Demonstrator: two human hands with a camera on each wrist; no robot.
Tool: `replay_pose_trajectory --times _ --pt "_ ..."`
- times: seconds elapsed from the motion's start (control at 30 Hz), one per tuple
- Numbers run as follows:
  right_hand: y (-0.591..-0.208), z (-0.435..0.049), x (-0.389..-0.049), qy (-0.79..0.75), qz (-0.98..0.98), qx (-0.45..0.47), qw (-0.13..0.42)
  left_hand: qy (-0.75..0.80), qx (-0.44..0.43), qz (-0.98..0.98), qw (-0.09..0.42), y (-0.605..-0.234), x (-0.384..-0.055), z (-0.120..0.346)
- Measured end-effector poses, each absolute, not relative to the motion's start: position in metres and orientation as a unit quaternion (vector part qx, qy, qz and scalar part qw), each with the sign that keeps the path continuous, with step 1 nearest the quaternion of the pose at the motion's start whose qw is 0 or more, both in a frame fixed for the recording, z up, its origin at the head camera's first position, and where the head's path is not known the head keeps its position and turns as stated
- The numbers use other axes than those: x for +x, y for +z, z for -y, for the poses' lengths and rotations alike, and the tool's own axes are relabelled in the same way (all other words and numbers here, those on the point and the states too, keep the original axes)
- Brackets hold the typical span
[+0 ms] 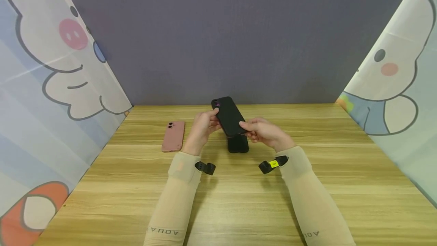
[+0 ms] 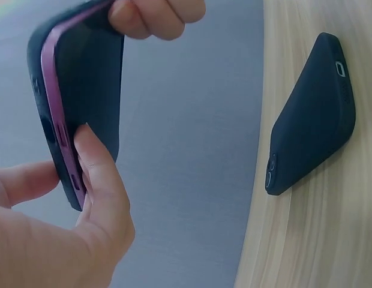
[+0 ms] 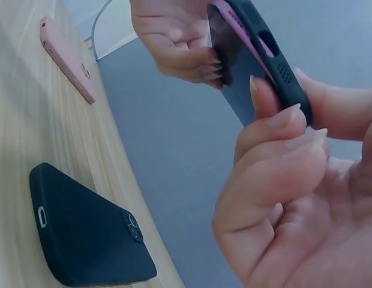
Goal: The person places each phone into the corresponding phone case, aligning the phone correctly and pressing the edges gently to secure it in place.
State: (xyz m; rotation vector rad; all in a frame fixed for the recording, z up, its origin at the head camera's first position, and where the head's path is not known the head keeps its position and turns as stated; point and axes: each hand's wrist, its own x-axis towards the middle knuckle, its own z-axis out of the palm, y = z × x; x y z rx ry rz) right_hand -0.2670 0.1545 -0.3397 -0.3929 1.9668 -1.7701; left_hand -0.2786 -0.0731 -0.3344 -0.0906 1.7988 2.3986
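Observation:
Both hands hold a purple-edged phone (image 2: 54, 84) in a black case (image 1: 230, 117) above the table. Along one long side the purple edge sits partly out of the case, as the left wrist view shows. My left hand (image 1: 201, 127) pinches the camera end between thumb and fingers. At the opposite end, my right hand (image 1: 268, 132) grips a lower corner, thumb on the case back and fingers on the screen side. Below them a second phone in a black case (image 3: 90, 231) lies on the table, camera side up, partly covered in the head view.
A pink phone (image 1: 173, 136) lies back up on the wooden table (image 1: 239, 200), left of the left hand. A dark grey panel (image 1: 232, 41) stands behind the table, with cartoon-printed sheets (image 1: 30, 86) at both sides.

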Motion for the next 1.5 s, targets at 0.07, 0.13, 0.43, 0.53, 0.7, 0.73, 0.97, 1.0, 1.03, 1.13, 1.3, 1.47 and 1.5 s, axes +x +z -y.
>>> replay_pose_trajectory --times 0.07,0.13,0.43,0.53,0.7,0.73,0.97,1.0,1.03,1.13,1.3,1.47,1.5 --pt "-0.339 -0.156 -0.266 -0.640 -0.718 -0.148 0.230 0.805 -0.032 -0.589 0.065 -0.334 -0.279 0.074" --pt "-0.339 -0.158 -0.266 -0.639 -0.718 -0.154 0.229 0.809 -0.032 -0.583 0.063 -0.333 -0.279 0.075" --pt "-0.340 -0.163 -0.267 -0.640 -0.715 -0.163 0.229 0.808 -0.025 -0.585 0.065 -0.335 -0.278 0.078" --pt "-0.340 -0.163 -0.267 -0.643 -0.713 -0.160 0.229 0.806 -0.026 -0.588 0.062 -0.336 -0.278 0.079" --pt "-0.340 -0.162 -0.268 -0.675 -0.697 -0.119 0.209 0.808 -0.019 -0.585 0.058 -0.337 -0.279 0.079" --pt "-0.340 -0.162 -0.269 -0.685 -0.692 -0.107 0.202 0.809 -0.017 -0.585 0.057 -0.337 -0.278 0.079" --pt "-0.338 -0.155 -0.269 -0.736 -0.652 -0.048 0.177 0.823 -0.021 -0.566 0.044 -0.336 -0.278 0.077" --pt "-0.338 -0.154 -0.269 -0.737 -0.651 -0.046 0.177 0.826 -0.026 -0.562 0.040 -0.336 -0.278 0.077" --pt "-0.338 -0.153 -0.269 -0.735 -0.653 -0.045 0.178 0.828 -0.029 -0.559 0.036 -0.336 -0.278 0.077" --pt "-0.338 -0.150 -0.268 -0.716 -0.670 -0.046 0.190 0.834 -0.039 -0.549 0.025 -0.336 -0.279 0.076" --pt "-0.337 -0.145 -0.266 -0.688 -0.689 -0.047 0.223 0.837 -0.043 -0.546 0.013 -0.337 -0.280 0.075" --pt "-0.336 -0.143 -0.265 -0.687 -0.692 -0.039 0.218 0.837 -0.035 -0.546 0.013 -0.337 -0.279 0.074" --pt "-0.337 -0.143 -0.265 -0.687 -0.694 -0.038 0.213 0.837 -0.033 -0.546 0.013 -0.337 -0.279 0.073"
